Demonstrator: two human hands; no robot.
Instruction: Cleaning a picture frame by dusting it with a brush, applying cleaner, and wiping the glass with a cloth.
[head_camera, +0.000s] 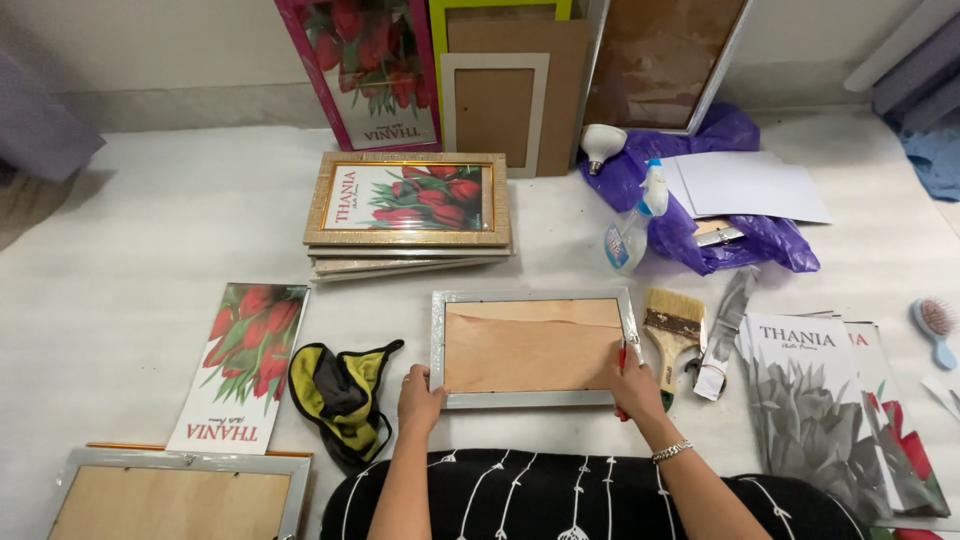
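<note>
A silver picture frame lies face down on the white surface before me, its brown backing board showing. My left hand grips the frame's near left corner. My right hand rests on the near right corner and holds a thin red-handled tool against the frame's right edge. A bracelet circles my right wrist.
A stack of gold frames with a tulip print lies beyond. Paintbrush, spray bottle, purple bag and grey flower prints lie at right. A yellow-black cloth, tulip print and another frame lie at left.
</note>
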